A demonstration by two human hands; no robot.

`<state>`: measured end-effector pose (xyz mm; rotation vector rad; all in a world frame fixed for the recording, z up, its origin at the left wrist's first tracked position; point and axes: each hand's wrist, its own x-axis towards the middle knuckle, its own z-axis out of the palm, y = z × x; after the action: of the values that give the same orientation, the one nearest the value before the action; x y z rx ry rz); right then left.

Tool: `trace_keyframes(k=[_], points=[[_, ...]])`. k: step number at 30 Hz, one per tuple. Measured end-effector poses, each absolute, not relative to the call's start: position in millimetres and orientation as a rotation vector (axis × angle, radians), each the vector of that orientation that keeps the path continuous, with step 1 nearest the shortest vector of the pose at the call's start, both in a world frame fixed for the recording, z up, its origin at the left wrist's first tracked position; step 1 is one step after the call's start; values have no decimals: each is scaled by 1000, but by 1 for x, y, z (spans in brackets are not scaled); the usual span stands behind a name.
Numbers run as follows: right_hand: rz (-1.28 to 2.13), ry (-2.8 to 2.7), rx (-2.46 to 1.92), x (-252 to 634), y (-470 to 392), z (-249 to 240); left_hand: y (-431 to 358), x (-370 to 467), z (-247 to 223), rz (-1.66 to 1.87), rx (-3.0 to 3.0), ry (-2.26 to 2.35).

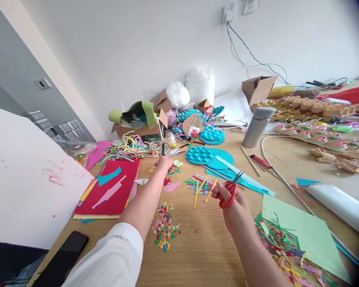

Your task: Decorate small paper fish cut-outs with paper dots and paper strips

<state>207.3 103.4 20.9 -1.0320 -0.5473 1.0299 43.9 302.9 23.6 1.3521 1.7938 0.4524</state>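
My left hand reaches out over the middle of the table, fingers curled, among small paper fish; what its fingertips hold, if anything, is hidden. A striped yellow and blue fish is just right of it, and a pink fish lies nearer me. Red-handled scissors are held in my right hand, blades pointing up and away. Beside the scissors lie thin coloured paper strips. Small paper dots are scattered nearer me.
Red paper sheets and a black phone lie left. Blue discs and a grey bottle stand further back. On the right are green paper, shredded strips and a white glue gun-like object.
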Motion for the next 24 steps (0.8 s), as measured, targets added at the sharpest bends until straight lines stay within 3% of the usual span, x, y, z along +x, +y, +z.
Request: trace_keyframes(k=[9, 24], points=[[988, -582, -1037, 206, 101, 25, 291, 13, 46, 562, 1803, 1977], [793, -614, -1169, 200, 97, 27, 182, -55, 48, 972, 1899, 1683]])
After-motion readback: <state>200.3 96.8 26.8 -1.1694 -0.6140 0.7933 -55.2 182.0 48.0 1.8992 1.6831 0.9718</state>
